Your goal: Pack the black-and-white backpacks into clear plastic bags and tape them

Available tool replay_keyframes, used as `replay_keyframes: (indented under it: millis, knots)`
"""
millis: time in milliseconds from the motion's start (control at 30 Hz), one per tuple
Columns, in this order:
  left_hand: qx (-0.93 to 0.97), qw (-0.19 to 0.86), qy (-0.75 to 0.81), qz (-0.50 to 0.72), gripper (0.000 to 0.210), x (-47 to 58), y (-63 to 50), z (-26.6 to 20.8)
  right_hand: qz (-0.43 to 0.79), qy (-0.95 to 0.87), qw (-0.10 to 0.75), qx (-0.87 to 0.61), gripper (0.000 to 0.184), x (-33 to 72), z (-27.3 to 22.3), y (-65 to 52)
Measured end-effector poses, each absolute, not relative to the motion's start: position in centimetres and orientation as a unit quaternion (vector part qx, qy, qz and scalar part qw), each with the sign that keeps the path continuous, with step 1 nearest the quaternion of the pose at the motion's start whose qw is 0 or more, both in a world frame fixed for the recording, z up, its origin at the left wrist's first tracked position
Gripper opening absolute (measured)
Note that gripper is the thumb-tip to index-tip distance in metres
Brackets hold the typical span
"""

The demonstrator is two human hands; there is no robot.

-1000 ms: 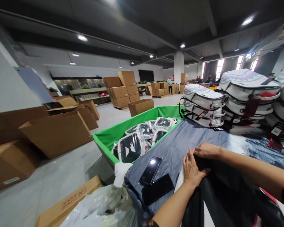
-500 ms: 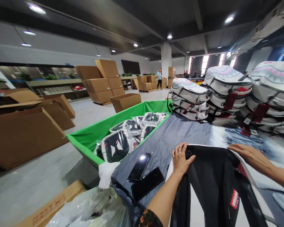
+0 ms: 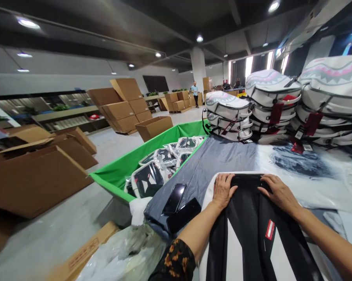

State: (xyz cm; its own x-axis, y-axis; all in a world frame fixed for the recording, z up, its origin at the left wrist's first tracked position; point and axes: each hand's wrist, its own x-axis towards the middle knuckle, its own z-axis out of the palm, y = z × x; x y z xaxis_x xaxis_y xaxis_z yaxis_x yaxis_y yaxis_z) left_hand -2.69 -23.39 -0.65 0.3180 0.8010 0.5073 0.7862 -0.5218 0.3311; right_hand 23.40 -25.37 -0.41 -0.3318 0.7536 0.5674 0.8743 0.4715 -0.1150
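A white backpack [image 3: 249, 230] with a black padded back and a small red label lies in front of me, straps side up. My left hand [image 3: 223, 191] grips its top edge at the left corner, fingers over the rim and thumb on the black padding. On the right part of the same edge, my right hand [image 3: 279, 194] holds on with bent fingers; some fingertips are hidden. Left of the backpack, two dark phones, one [image 3: 175, 198] partly beside the other [image 3: 184, 215], rest on the grey table cover [image 3: 193, 164].
Stacked white backpacks [image 3: 228, 113] line the table's far side. A green-lined bin [image 3: 105, 177] of plastic-wrapped backpacks adjoins the table's left. Clear plastic bags [image 3: 125, 253] lie at lower left. Cardboard boxes [image 3: 41, 179] stand on the floor; a person [image 3: 195, 93] is far back.
My right hand has come inward from the backpack's right corner along its top edge. The left hand keeps its place at the left corner. The view has shifted slightly.
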Motion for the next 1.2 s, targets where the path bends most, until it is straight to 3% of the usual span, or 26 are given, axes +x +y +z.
replay_keyframes:
  millis: [200,400,533,667,733,833,900,1200]
  knots:
    - [0.843,0.01,0.457,0.283,0.025,-4.7,-27.0,-2.4,-0.082,-0.834,0.204,-0.506,0.039,24.4,-1.7,-26.6]
    - [0.864,0.068,0.467,0.177,0.032,-5.2,-25.5,-5.0,-0.049,-0.841,0.179,-0.508,0.037,25.7,-6.2,-28.2]
    - [0.835,0.114,0.527,0.112,0.034,-2.6,-18.4,-3.9,-0.028,-0.822,0.062,-0.565,0.032,25.5,-6.1,-21.5]
    - [0.83,0.133,0.535,0.082,0.035,-1.2,-16.5,-0.9,-0.048,-0.8,0.042,-0.596,0.025,24.6,-5.1,-17.0]
    - [0.828,0.146,0.536,0.081,0.051,-0.7,-18.9,0.0,-0.069,-0.79,0.043,-0.608,0.023,23.9,-5.1,-16.9]
    - [0.82,0.202,0.526,0.101,0.101,0.7,-23.6,-0.8,-0.114,-0.768,0.061,-0.627,0.028,22.4,-5.7,-17.8]
    - [0.819,0.236,0.515,0.09,0.111,1.7,-25.5,-1.8,-0.142,-0.753,0.075,-0.638,0.032,21.5,-6.1,-18.5]
    - [0.787,0.203,0.565,0.143,0.076,-1.7,-25.5,-2.5,-0.139,-0.793,0.077,-0.589,0.038,21.6,-1.2,-16.3]
